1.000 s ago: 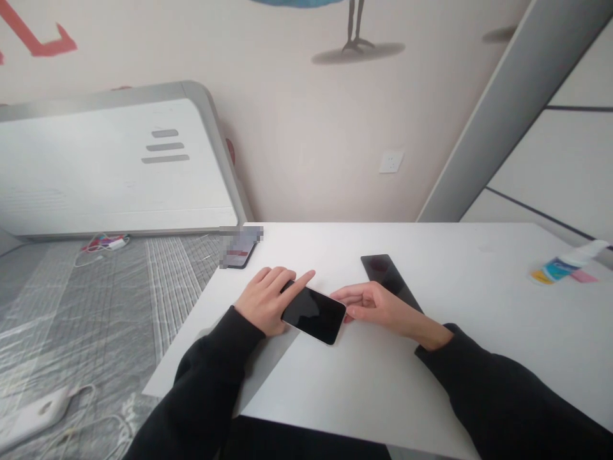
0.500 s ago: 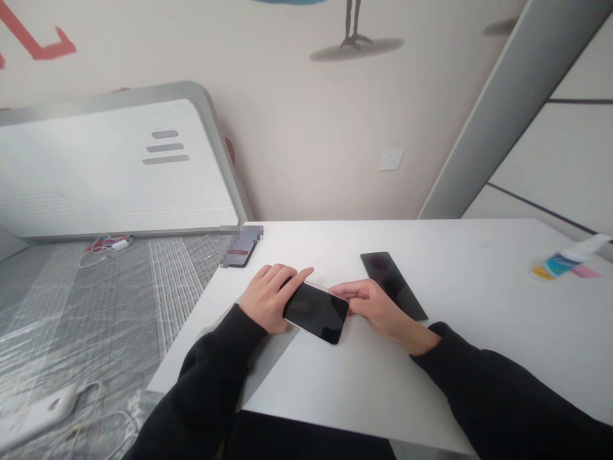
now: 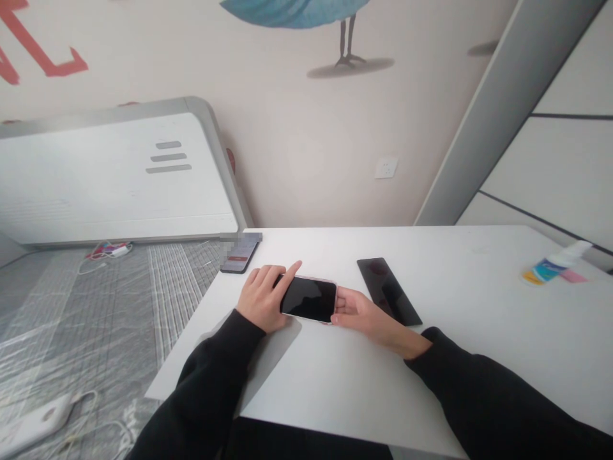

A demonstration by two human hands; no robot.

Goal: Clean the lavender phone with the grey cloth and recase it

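While gripped at both ends, seen screen up over the near part of the white table [image 3: 330, 383]: dark-screened phone [image 3: 310, 299]. Clasped at one end by curled left hand [image 3: 263, 299], with forefinger outstretched; pinched at the other by half-closed right hand [image 3: 353, 311]. Cannot tell whether touching the table. Just past right hand, black slab [image 3: 389, 291]. Farther, at right, bottle [image 3: 550, 266]; at far-left corner, second phone [image 3: 241, 257]. Beyond, on wall [image 3: 306, 160], socket [image 3: 385, 168].
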